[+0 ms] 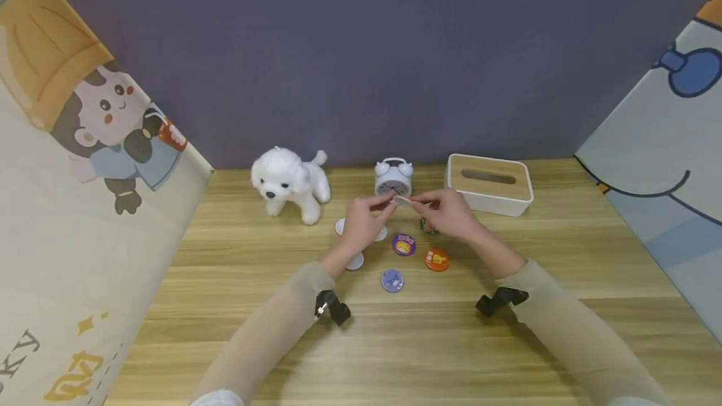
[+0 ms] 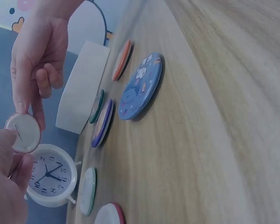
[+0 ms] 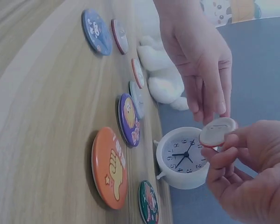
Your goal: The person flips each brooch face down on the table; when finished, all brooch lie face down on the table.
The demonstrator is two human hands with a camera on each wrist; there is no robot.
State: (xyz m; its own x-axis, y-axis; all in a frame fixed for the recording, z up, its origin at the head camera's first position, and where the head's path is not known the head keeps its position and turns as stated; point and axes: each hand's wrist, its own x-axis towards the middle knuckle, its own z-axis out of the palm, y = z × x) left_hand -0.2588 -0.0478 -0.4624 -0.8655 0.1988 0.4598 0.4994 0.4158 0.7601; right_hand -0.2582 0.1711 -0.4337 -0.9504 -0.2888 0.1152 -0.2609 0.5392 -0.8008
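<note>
A round pin badge (image 3: 218,132) is held up between both hands, its white back and pin showing in the wrist views. My left hand (image 1: 361,223) pinches one side of it, with the thumb over the back in the left wrist view. From the opposite side my right hand (image 1: 451,213) pinches its edge between thumb and fingers. Below the hands on the table lie face-up badges: purple (image 1: 403,244), orange (image 1: 437,260), blue (image 1: 392,281) and green (image 3: 149,202), the last partly hidden by the right hand in the head view. White-backed badges (image 1: 355,262) lie around the left hand.
Behind the hands a white twin-bell alarm clock (image 1: 393,175) stands against the dark back wall. A white plush dog (image 1: 293,183) stands at its left, and a white tissue box (image 1: 491,202) with a wooden lid at its right. Printed panels flank the wooden table (image 1: 406,356).
</note>
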